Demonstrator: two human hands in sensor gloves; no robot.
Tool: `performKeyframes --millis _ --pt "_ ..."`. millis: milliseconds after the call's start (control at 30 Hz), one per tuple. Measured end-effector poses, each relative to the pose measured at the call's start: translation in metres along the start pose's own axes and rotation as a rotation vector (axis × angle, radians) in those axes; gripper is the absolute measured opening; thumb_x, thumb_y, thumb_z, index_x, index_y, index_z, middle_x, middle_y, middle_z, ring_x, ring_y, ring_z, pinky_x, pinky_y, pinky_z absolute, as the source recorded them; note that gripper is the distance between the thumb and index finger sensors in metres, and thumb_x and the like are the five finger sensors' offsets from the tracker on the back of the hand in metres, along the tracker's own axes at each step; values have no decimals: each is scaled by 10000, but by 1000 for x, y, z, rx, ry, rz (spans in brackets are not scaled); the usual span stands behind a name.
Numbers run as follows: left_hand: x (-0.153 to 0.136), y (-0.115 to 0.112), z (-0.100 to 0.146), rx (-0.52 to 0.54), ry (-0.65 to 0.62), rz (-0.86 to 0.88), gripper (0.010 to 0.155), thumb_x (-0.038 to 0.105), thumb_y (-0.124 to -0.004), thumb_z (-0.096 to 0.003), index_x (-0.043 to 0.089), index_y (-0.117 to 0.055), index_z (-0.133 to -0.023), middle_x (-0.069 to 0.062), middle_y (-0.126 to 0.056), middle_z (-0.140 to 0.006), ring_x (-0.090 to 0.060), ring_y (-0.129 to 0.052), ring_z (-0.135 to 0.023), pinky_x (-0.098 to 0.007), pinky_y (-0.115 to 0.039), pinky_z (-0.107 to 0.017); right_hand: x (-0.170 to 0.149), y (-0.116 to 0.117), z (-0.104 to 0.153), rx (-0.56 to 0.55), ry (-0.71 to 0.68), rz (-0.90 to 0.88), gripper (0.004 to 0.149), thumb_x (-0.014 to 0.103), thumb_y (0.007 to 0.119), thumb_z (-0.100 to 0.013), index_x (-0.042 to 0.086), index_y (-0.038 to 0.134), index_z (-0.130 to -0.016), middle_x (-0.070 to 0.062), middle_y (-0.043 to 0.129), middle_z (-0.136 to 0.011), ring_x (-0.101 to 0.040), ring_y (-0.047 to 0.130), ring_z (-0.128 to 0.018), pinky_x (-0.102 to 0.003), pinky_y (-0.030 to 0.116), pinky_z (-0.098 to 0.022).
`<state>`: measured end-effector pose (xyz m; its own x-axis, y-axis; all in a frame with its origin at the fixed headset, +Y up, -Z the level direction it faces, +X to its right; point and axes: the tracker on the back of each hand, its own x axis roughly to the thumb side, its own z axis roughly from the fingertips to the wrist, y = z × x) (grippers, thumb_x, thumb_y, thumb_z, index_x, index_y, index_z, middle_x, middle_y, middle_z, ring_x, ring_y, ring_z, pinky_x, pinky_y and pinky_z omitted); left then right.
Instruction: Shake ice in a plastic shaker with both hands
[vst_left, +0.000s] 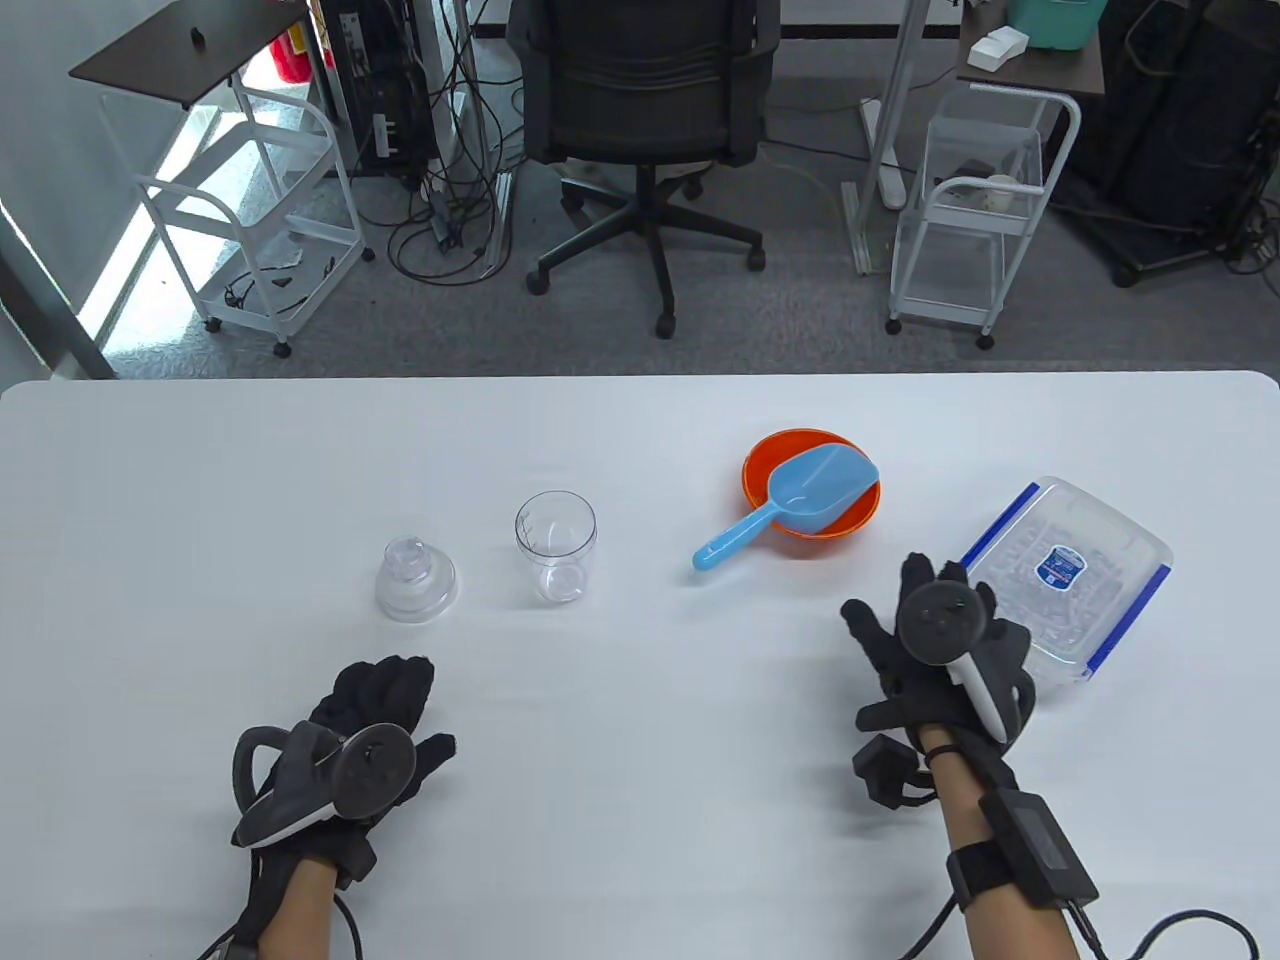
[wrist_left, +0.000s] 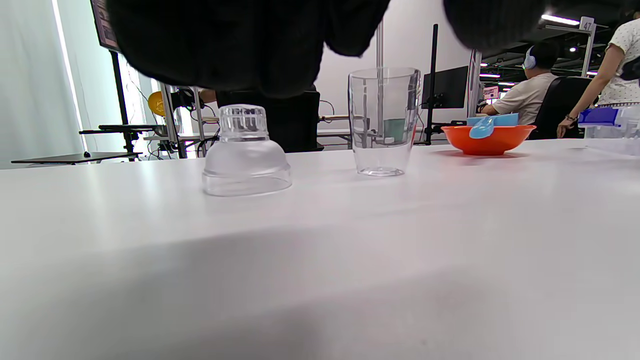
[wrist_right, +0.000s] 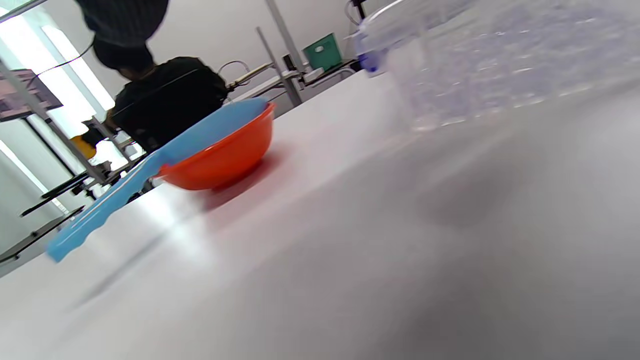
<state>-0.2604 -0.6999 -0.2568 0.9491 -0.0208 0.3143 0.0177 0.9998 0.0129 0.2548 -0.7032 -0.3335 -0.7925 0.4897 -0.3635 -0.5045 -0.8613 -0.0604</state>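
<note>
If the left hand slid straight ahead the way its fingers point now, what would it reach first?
Probably the shaker lid, standing just ahead of the left hand; the shaker cup lies further right. Depth is uncertain.

Left hand is sitting low at the near-left of the table view, palm down, fingers curled loosely and pointing forward, thumb sticking out to the right. It's gripping nothing. Tracker is riding on the back of the hand, tilted left.

Right hand is sitting farther forward on the right side, palm down, fingers spread and extended forward, thumb splayed left, also holding nothing. Forearm is running in from the bottom edge with a strapped sensor box and cable (wrist cam mounted on the thumb side).

Left wrist view is showing only dark glove fingers hanging along the top edge.
</note>
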Motion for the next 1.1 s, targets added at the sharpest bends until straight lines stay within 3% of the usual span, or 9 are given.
performKeyframes --millis 167,333,467,533,767,933,1100 --pt "0 0 0 -4 0 -13 746 577 -582 -597 153 -356 -1168 -219 -563 -1206 -525 -607 -1058 -582 -634 -728 -50 -25 -10 -1 245 -156 832 590 565 -571 158 175 -1166 -241 50 -1199 -558 -14 -1018 -736 78 -662" --pt "0 0 0 -12 6 -17 745 576 -581 -599 152 -358 -1168 -220 -563 -1206 -525 -608 -1058 -583 -633 -727 -85 -36 -14 19 383 -133 811 591 542 -581 190 153 -1168 -159 -14 -1204 -544 -32 -1017 -732 82 -668" --pt "1 -1 0 -25 7 -24 745 576 -582 -598 151 -359 -1169 -219 -562 -1207 -526 -609 -1057 -583 -633 -727 -95 -33 -17 99 377 -126 783 560 544 -593 210 126 -1154 -66 -127 -1151 -516 4 -1043 -727 169 -706" --pt "1 -1 0 -31 7 -28 744 576 -581 -599 151 -360 -1168 -219 -564 -1206 -525 -609 -1057 -582 -634 -727 -95 -32 -19 117 364 -188 770 511 559 -603 193 102 -1134 -72 -166 -1109 -512 128 -1069 -710 239 -726" --pt "2 -2 -1 -41 6 -33 744 576 -581 -599 153 -360 -1170 -217 -564 -1208 -525 -609 -1059 -581 -634 -729 -92 -47 -18 148 268 -57 721 450 580 -608 123 231 -1148 -172 -5 -1149 -555 346 -1042 -680 329 -730" --pt "2 -3 -2 -53 3 -45 742 576 -580 -599 155 -360 -1169 -217 -564 -1208 -522 -609 -1060 -580 -634 -730 -86 -49 -13 159 224 -27 688 425 601 -605 123 301 -1145 -187 64 -1159 -562 401 -1029 -677 349 -732" --pt "3 -3 -3 -52 0 -42 741 576 -582 -599 159 -360 -1170 -211 -566 -1210 -517 -615 -1061 -576 -637 -732 -79 -49 -5 273 156 2 686 430 603 -606 131 294 -1141 -199 52 -1144 -563 410 -1017 -673 366 -729"
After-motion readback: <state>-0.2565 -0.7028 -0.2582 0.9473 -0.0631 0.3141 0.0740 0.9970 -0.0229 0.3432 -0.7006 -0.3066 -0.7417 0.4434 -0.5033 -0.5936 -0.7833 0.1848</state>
